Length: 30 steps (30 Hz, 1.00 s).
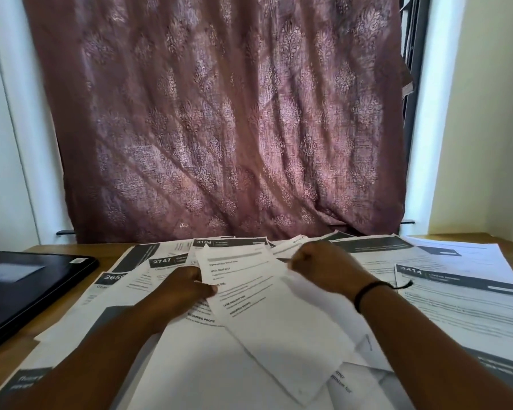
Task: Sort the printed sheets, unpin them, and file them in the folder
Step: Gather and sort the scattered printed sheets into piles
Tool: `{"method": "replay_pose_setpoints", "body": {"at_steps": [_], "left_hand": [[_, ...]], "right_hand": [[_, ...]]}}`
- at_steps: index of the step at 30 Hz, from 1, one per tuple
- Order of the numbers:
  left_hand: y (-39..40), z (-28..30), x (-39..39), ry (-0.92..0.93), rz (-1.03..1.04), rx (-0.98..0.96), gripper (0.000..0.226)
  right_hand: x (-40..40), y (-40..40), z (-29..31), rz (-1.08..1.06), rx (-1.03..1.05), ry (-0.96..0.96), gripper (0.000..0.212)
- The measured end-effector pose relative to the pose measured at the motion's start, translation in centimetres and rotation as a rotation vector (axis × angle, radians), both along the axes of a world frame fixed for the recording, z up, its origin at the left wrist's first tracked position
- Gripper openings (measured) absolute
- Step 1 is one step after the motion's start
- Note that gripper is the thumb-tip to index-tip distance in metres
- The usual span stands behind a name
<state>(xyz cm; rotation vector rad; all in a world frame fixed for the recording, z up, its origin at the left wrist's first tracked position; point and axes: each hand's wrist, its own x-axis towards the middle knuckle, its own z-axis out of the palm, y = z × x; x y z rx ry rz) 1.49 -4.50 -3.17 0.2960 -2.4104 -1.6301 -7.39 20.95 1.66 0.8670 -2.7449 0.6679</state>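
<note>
A: Where is the sheet (pixel 267 294) lying, and who is holding it?

B: It is lying skewed on top of the spread papers (pixel 456 303) on the table (pixel 33 329). The left hand (pixel 187 284) is pinching its left edge, thumb over it. The right hand (pixel 323 266) is curling into a fist at its top right corner; whether it is gripping paper I cannot tell.

A: How is it going to handle?

B: Light, limp, easily creased, I am judging. Taking it by an edge near a corner is looking safest. The black folder (pixel 27 291) is waiting at the left
</note>
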Motion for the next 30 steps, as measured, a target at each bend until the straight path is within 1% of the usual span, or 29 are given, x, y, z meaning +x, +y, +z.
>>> {"method": "replay_pose_setpoints", "body": {"at_steps": [1, 2, 4, 5, 8, 10, 11, 14, 15, 16, 17, 18, 20, 21, 22, 24, 25, 26, 28, 29, 30], "left_hand": [[0.0, 0.0, 0.0, 0.004, 0.008, 0.025, 0.027], [0.1, 0.0, 0.0, 0.009, 0.008, 0.056, 0.031], [0.3, 0.0, 0.1, 0.015, 0.010, 0.093, 0.034], [0.5, 0.1, 0.1, 0.020, 0.021, 0.106, 0.034], [0.8, 0.2, 0.0, 0.039, 0.063, 0.140, 0.035], [0.8, 0.2, -0.1, 0.055, 0.095, 0.126, 0.034], [0.9, 0.4, -0.1, 0.064, 0.122, 0.084, 0.034], [1.2, 1.2, 0.4, 0.061, 0.216, -0.050, 0.045], [1.4, 1.5, 0.6, 0.042, 0.240, -0.053, 0.050], [1.5, 1.7, 0.7, 0.033, 0.250, -0.047, 0.054], [1.5, 1.7, 0.7, 0.029, 0.252, -0.047, 0.057], [1.5, 1.8, 0.7, 0.026, 0.255, -0.043, 0.058], [1.6, 1.8, 0.8, 0.018, 0.272, -0.017, 0.058], [1.6, 1.8, 0.8, 0.015, 0.280, -0.007, 0.058], [1.6, 1.9, 0.9, 0.009, 0.286, -0.006, 0.058], [1.6, 1.9, 1.1, 0.008, 0.293, -0.009, 0.057], [1.6, 1.9, 1.1, 0.012, 0.293, -0.013, 0.056], [1.6, 2.0, 1.2, 0.013, 0.291, -0.016, 0.056], [1.6, 2.0, 1.3, 0.013, 0.289, -0.021, 0.055], [1.6, 2.0, 1.4, 0.012, 0.292, -0.025, 0.056], [1.6, 1.9, 1.4, 0.007, 0.293, -0.030, 0.056]], "right_hand": [[-1.1, 0.9, -0.3, -0.100, 0.088, 0.025, 0.033], [-1.9, 1.8, -0.6, -0.175, 0.138, -0.028, 0.040], [-2.5, 2.7, -1.5, -0.223, 0.196, -0.183, 0.053], [-2.8, 2.9, -1.8, -0.218, 0.205, -0.218, 0.054], [-3.6, 2.7, -2.5, -0.153, 0.108, -0.195, 0.040], [-3.7, 2.3, -2.3, -0.105, 0.024, -0.240, 0.032], [-3.3, 2.2, -2.0, -0.060, -0.010, -0.307, 0.029], [-1.9, 2.7, -0.8, 0.089, -0.090, -0.650, 0.030], [-1.7, 3.1, -0.3, 0.095, -0.123, -0.680, 0.032], [-2.3, 3.5, -0.1, 0.068, -0.164, -0.656, 0.033], [-3.0, 4.0, -0.2, 0.016, -0.175, -0.578, 0.033], [-3.8, 4.4, -0.2, -0.061, -0.081, -0.442, 0.032], [-5.0, 5.0, -0.8, -0.204, 0.210, -0.172, 0.029], [-5.4, 5.3, -1.3, -0.247, 0.276, -0.135, 0.031], [-5.4, 5.6, -1.6, -0.276, 0.281, -0.182, 0.049], [-5.2, 6.2, -1.8, -0.284, 0.263, -0.339, 0.113], [-5.1, 6.5, -1.7, -0.276, 0.264, -0.378, 0.138], [-5.3, 6.8, -1.8, -0.287, 0.258, -0.383, 0.145], [-5.8, 7.7, -1.8, -0.335, 0.254, -0.374, 0.126], [-6.2, 8.0, -1.9, -0.346, 0.279, -0.379, 0.121], [-6.5, 8.2, -2.0, -0.341, 0.313, -0.376, 0.123]]}}
